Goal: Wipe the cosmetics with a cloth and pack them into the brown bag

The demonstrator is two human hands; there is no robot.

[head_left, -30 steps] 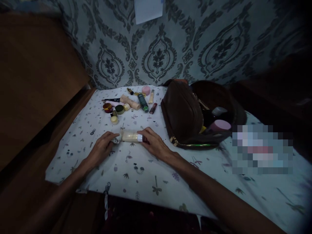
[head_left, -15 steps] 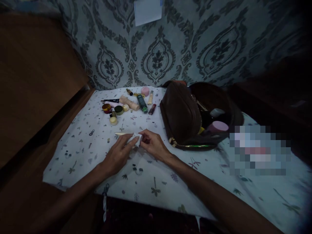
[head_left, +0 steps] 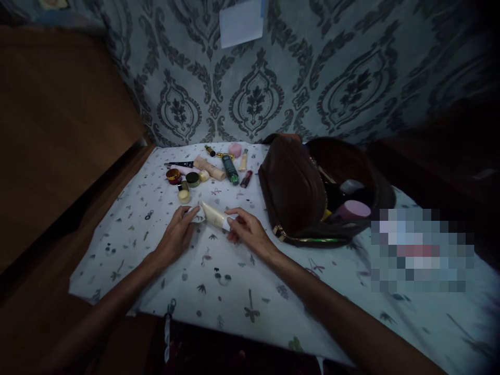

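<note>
A pale yellow squeeze tube (head_left: 214, 215) with a white cap is pinched at its cap end by my right hand (head_left: 248, 229). My left hand (head_left: 177, 229) grips a crumpled white wipe (head_left: 198, 214) beside the tube's flat end. Behind my hands, a small jar with a cream lid (head_left: 184, 196) stands in front of a dark-lidded jar (head_left: 192, 179) and a red jar with a gold lid (head_left: 173, 176). A beige tube (head_left: 211, 169) and a dark green tube (head_left: 230, 170) lie farther back.
An unzipped brown bag (head_left: 291, 192) stands right of my hands, a pink-lidded container (head_left: 356, 209) inside it. A printed cloth (head_left: 156, 276) covers the table. Patterned wall (head_left: 255, 99) rises behind, and a wooden panel (head_left: 66, 140) borders the left. A blurred-out patch lies at right.
My left hand has drawn left with the wipe, away from the tube's body. The tube, earlier mostly covered by my hands, now shows between them, its cap in my right hand.
</note>
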